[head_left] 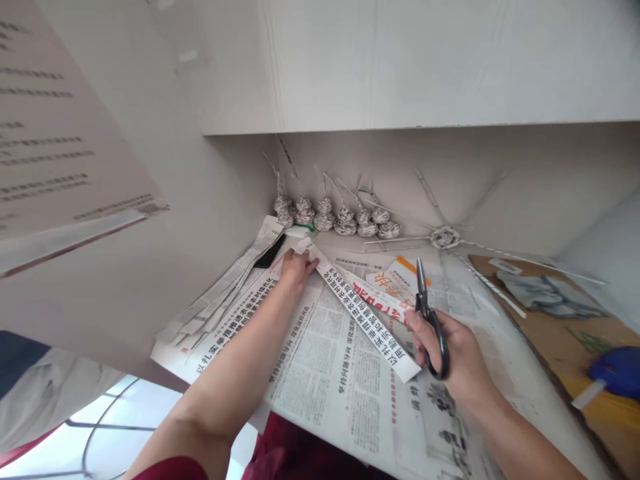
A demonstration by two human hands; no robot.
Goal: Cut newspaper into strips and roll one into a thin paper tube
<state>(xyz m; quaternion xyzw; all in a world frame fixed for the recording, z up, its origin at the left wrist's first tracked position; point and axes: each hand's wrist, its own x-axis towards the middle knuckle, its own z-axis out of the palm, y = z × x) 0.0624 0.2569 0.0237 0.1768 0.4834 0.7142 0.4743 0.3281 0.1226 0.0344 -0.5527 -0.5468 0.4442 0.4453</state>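
Observation:
My right hand (457, 353) grips a pair of black-handled scissors (425, 313), their blades pointing up and away from me. A long cut newspaper strip (357, 310) with bold black print runs diagonally between my hands, its near end beside my right fingers. At the strip's far end, the fingers of my left hand (296, 268) are closed on it. Beneath lies an opened newspaper sheet (325, 347). To the left of my left forearm, a pile of cut newspaper strips (220, 293) lies over more newsprint.
Several small gourd-shaped woven paper pieces (345, 221) line the back wall. Right of them stands a woven paper piece with long spokes (445, 237). A black phone-like object (270, 253) lies by the strips. Cardboard (530, 327) and a blue object (617, 373) are at right.

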